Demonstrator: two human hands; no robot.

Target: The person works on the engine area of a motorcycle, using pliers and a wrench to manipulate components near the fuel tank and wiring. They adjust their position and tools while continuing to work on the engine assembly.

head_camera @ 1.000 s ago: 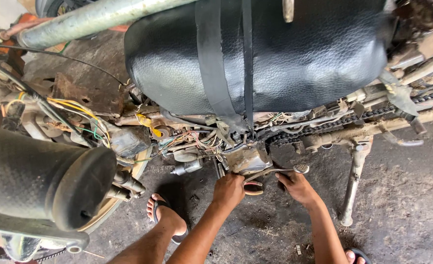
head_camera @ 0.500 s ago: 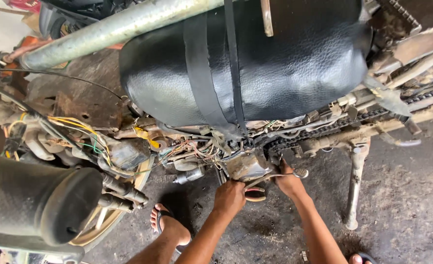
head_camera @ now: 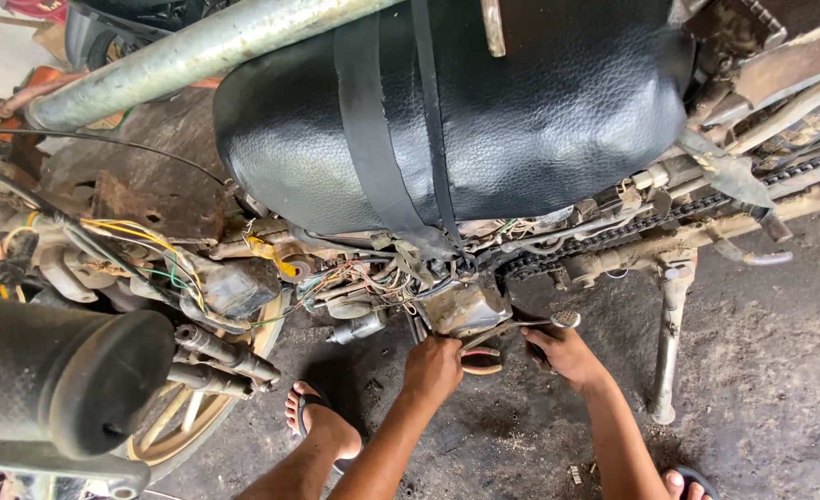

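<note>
A: Engine casing (head_camera: 465, 307), below the black seat (head_camera: 465, 111), amid loose coloured wires (head_camera: 363, 278). Where are your hands?

B: Your left hand (head_camera: 433, 366) is curled at the casing's lower edge; what it grips, if anything, cannot be told. Your right hand (head_camera: 565, 355) is closed around the metal lever (head_camera: 521, 326) jutting from the casing.

A: Surroundings?

B: Drive chain (head_camera: 613, 233) to the right, side stand (head_camera: 669, 343) on the concrete floor (head_camera: 780, 389), your sandalled foot (head_camera: 322, 424) at left.

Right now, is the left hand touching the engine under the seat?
Touching. The head view shows the left hand with its fingers pressed against the lower edge of the engine, no gap between them.
</note>
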